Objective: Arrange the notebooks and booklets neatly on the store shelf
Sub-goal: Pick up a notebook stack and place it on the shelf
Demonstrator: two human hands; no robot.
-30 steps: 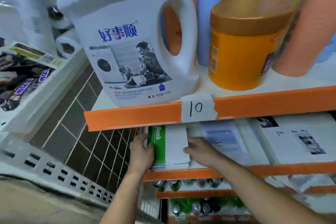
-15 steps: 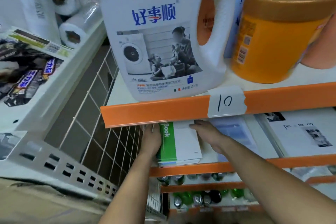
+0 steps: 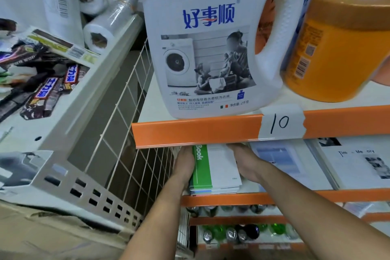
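Both sets of fingers run under the orange shelf edge; I cannot tell their spread. Your left hand presses the notebook stack at its 9 o'clock side, your right hand at 3 o'clock. The stack lies flat, at 7 o'clock from the price tag.

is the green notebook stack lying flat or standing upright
Lying flat: the notebook stack shows its cover facing up, edges layered in front, between left hand and right hand.
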